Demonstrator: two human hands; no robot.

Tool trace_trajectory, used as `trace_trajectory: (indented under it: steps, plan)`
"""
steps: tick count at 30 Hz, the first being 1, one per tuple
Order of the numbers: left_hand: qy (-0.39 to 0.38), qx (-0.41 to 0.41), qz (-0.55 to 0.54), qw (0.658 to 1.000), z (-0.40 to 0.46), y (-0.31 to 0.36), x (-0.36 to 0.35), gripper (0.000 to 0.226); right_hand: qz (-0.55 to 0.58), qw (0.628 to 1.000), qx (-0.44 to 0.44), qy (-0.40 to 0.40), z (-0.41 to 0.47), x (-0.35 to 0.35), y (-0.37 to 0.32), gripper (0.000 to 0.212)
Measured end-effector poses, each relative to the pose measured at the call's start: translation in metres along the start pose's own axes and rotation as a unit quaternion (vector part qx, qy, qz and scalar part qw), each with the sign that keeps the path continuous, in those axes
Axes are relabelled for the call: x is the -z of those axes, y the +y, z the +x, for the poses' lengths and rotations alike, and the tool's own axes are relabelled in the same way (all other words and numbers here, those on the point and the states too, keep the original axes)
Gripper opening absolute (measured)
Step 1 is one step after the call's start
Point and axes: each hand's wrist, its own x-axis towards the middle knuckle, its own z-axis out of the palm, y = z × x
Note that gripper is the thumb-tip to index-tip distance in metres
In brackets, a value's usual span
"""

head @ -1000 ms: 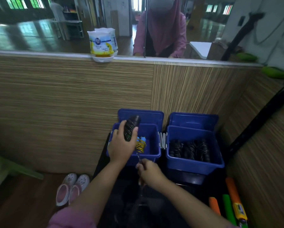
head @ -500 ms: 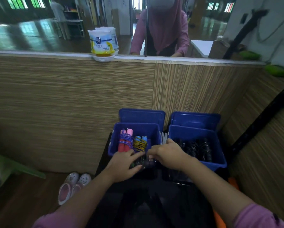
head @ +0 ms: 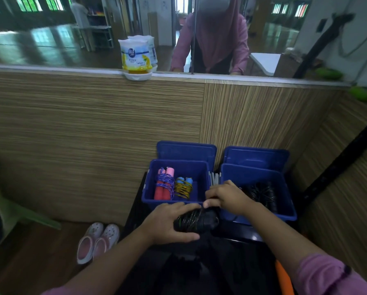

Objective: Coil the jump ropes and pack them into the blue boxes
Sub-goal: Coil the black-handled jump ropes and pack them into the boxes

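Black jump rope bundle now lowered from above the left blue box to its 6 o'clock, gripped by left hand; right hand fingers pinching its end. Coiling apparently finished; packing next, probably right blue box.

pink sleeves pushed up, forearms bare below them.

place: sports hall store corner | cues: mirror reflecting polished hall floor; blue boxes holding jump ropes
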Motion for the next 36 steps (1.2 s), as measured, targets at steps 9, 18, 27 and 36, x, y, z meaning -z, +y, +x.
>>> trace_trajectory:
  steps: [9, 18, 27, 36]
  plan:
    - [0.216, 0.139, -0.204, 0.945, 0.027, 0.005, 0.015, 0.035, 0.443, 0.878, -0.157, 0.092, -0.014, -0.032, -0.029, 0.044]
    - [0.241, 0.302, -0.018, 0.922, 0.036, -0.011, 0.002, 0.042, 0.313, 0.93, -0.18, 0.069, -0.001, -0.03, -0.061, 0.02]
    - [0.249, 0.423, 0.047, 0.87, 0.031, -0.053, 0.01, 0.057, 0.323, 0.915, -0.151, 0.191, -0.011, -0.047, -0.07, 0.031]
    - [0.109, 0.39, 0.197, 0.893, 0.014, -0.06, -0.005, 0.059, 0.433, 0.886, 0.006, 0.165, -0.017, -0.019, -0.08, 0.024]
